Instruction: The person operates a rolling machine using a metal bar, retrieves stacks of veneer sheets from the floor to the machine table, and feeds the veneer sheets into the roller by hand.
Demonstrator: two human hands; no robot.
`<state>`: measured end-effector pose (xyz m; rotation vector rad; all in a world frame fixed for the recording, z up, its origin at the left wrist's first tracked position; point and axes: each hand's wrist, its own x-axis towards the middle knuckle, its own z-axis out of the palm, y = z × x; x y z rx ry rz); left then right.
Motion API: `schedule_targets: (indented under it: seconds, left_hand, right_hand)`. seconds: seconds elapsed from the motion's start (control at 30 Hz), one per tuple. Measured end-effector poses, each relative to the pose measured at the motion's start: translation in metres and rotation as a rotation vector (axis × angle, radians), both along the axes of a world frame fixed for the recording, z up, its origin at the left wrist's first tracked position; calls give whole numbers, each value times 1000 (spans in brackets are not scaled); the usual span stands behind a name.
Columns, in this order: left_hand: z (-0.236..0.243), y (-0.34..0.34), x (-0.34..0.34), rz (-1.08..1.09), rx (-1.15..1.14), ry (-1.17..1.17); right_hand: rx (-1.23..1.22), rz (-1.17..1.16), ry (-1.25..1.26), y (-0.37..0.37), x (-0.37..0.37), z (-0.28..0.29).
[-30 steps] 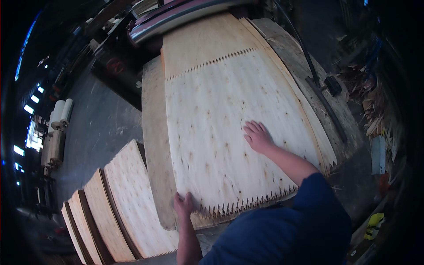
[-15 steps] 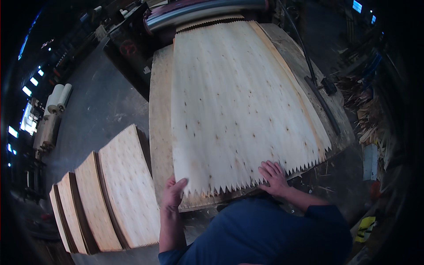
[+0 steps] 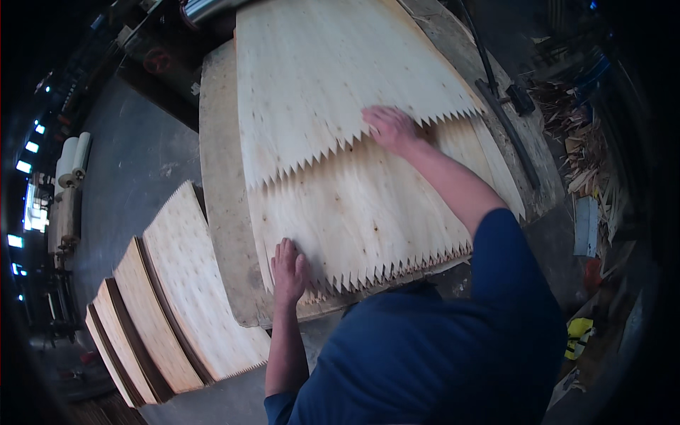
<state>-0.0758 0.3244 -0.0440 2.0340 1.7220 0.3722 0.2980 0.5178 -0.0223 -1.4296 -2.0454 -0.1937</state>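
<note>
A pale wood veneer sheet (image 3: pixel 312 85) with a saw-toothed near edge lies over another veneer sheet (image 3: pixel 368 205), whose toothed edge is closer to me. My right hand (image 3: pixel 391 129) reaches forward with its fingers laid out on the upper sheet, right at the toothed edge. Near the front left corner of the lower sheet, my left hand (image 3: pixel 288 269) rests on the surface, thumb apart from the fingers. Both sheets lie on a stack of veneer on a worn wooden board (image 3: pixel 221 177). The upper sheet's far end is cut off by the picture's top edge.
Several stacks of veneer (image 3: pixel 195 283) stand on the floor at left. A metal roller (image 3: pixel 205 8) of a machine is at the far end. On the board's right side lies a dark bar (image 3: pixel 516 149). Wood scraps (image 3: pixel 577 152) are heaped at right.
The upper sheet has slid forward, away from me, uncovering the lower sheet. My right hand has moved forward with its edge. My left hand has let go of the corner and lies flat.
</note>
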Motion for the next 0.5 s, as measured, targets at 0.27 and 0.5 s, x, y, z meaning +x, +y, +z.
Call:
schedule_targets:
  seconds: [0.27, 0.5]
  left_hand:
    - [-38, -1, -2, 187, 146, 123]
    - [-28, -5, 2, 371, 89, 197]
  right_hand:
    - [-465, -268, 18, 24, -5, -51]
    - [-406, -67, -26, -143, -7, -69]
